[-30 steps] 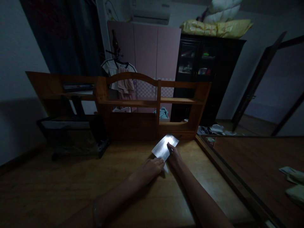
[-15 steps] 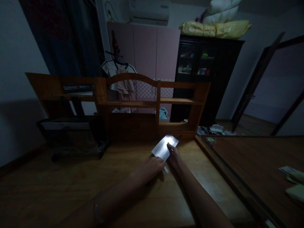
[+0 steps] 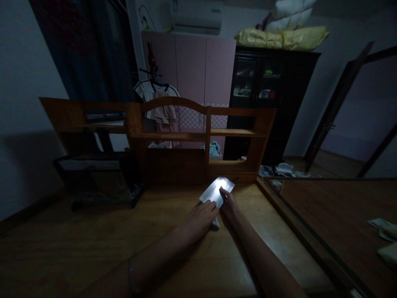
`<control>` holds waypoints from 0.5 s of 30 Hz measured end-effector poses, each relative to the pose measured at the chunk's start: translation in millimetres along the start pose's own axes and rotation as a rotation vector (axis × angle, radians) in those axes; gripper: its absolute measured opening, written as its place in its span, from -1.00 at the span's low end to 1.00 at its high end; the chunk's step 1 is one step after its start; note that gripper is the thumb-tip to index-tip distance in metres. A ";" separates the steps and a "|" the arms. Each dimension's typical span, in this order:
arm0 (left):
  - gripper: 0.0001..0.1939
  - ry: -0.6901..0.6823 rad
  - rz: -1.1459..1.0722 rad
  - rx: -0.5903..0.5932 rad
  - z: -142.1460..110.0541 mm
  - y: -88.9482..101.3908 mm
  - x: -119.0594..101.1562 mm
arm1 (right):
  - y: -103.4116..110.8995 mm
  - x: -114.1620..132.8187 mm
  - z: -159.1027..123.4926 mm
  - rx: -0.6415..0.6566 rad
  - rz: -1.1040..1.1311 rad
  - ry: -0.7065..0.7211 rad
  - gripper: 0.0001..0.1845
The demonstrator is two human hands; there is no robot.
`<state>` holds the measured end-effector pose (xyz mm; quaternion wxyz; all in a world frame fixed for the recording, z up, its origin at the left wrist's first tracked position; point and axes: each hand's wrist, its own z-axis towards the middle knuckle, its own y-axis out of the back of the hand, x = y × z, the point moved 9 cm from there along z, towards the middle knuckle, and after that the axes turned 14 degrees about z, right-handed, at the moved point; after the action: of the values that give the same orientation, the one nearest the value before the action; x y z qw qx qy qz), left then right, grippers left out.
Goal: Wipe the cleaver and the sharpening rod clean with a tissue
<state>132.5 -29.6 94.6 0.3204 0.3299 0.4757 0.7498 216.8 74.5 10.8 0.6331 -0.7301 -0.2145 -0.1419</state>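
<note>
Head camera looks over a tabletop into the room

The only view comes from the wearer's head, above the near side of the wooden tabletop (image 3: 102, 240), facing forward and down. The left hand (image 3: 204, 213) and right hand (image 3: 228, 203) lie near, just below centre. The shelf unit (image 3: 173, 136) crosses the middle distance; the pink wardrobe (image 3: 190, 70) stands far. The wide frame reaches from the curtain (image 3: 77, 49) at far left to the door (image 3: 338, 103) at far right.

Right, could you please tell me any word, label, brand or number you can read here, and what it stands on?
No text can be read.
Air conditioner: label, too small.
Small colourful packet: markings, too blurred.
Metal blade: no lettering can be made out.
</note>
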 end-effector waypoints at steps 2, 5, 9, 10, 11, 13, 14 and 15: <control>-0.76 0.001 -0.021 0.010 1.7 -3.1 0.7 | -1.6 -0.1 -1.5 -0.002 0.003 -0.004 -0.87; -0.73 -0.012 -0.079 0.036 6.4 -7.6 2.8 | -5.0 -0.2 -5.2 -0.006 0.001 -0.012 -0.88; -0.63 -0.032 -0.145 0.065 11.8 -11.1 5.6 | -7.8 -1.4 -8.7 -0.011 -0.002 -0.034 -0.87; -0.63 -0.041 -0.151 0.064 12.2 -11.3 5.7 | -7.8 -1.3 -8.8 -0.014 0.000 -0.034 -0.88; -0.62 -0.051 -0.156 0.063 12.0 -11.4 5.8 | -7.6 -1.1 -8.8 -0.017 0.002 -0.031 -0.89; -0.60 -0.061 -0.159 0.062 9.9 -11.5 6.8 | -7.0 -0.9 -8.4 -0.022 0.005 -0.025 -0.90; -0.59 -0.062 -0.154 0.061 8.3 -11.2 7.8 | -6.8 -1.0 -8.3 -0.023 0.005 -0.024 -0.90; -0.59 -0.057 -0.147 0.058 6.5 -10.7 9.5 | -6.5 -1.1 -8.2 -0.023 0.005 -0.023 -0.89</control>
<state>134.1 -15.1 88.7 0.3780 0.3246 0.5109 0.7005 213.2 67.0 17.1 0.6226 -0.7393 -0.2183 -0.1345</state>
